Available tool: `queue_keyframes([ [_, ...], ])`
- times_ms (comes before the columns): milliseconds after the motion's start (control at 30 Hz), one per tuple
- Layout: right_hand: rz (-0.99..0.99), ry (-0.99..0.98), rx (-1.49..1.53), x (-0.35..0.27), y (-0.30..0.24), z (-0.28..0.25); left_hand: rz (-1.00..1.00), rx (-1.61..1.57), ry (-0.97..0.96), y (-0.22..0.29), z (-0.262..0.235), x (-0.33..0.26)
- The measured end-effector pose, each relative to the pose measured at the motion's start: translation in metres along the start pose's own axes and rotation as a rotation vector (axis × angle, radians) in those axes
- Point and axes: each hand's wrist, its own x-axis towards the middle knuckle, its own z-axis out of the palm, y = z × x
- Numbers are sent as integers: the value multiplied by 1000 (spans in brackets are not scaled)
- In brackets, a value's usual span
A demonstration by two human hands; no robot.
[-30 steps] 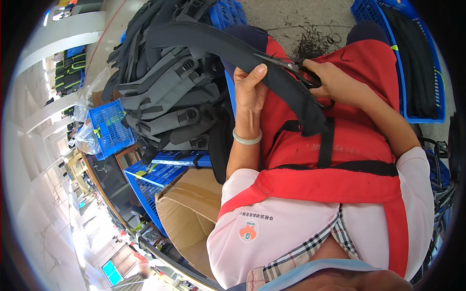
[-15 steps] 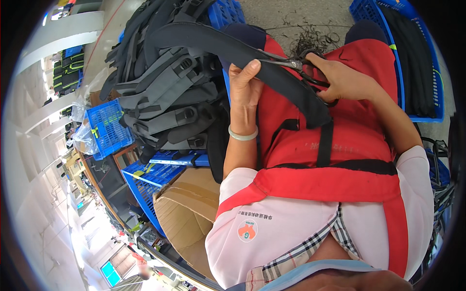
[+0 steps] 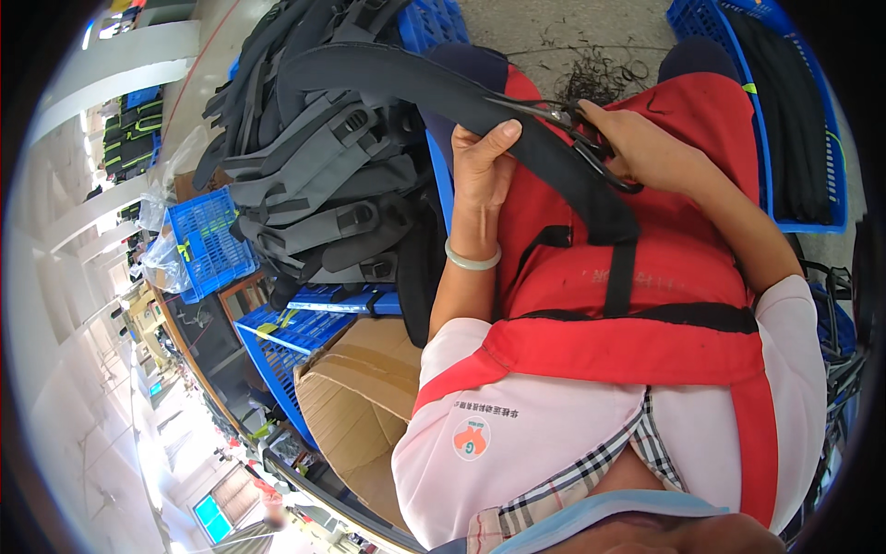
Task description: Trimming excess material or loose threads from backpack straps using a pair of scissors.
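A long dark padded strap [image 3: 558,164] curves from the pile at the left across my lap. My left hand [image 3: 483,166] is closed on its middle, thumb on top and fingers underneath. In my right hand [image 3: 643,146] is a pair of scissors [image 3: 556,114] with dark handles, the fingers in the loops. Its blades point left and lie against the strap's far edge, just beyond my left thumb; how far they are parted is hard to make out. The strap's near end rests on my red apron [image 3: 683,249].
Grey and black padded straps [image 3: 305,185] with buckles are heaped at my left. A blue crate [image 3: 835,198] of dark strips stands at my right. Dark trimmings [image 3: 604,76] litter the floor ahead. Another blue crate [image 3: 212,242] and an open cardboard box [image 3: 365,365] are at the left.
My left hand has shifted slightly right and nearer along with the strap. The scissors have moved from near the thumb tip to the strap's far edge.
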Motion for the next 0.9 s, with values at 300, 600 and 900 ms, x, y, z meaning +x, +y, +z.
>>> queue_keyframes([
  [300, -155, 94, 80, 1, 6, 4, -12, -64, -28, 17, -12, 16],
  [600, 11, 3, 25, 6, -13, -4, 23, -29, 19, 2, 5, 8],
  [900, -146, -20, -5, 12, 1, -14, 43, 47, -72, 25, -22, 15],
])
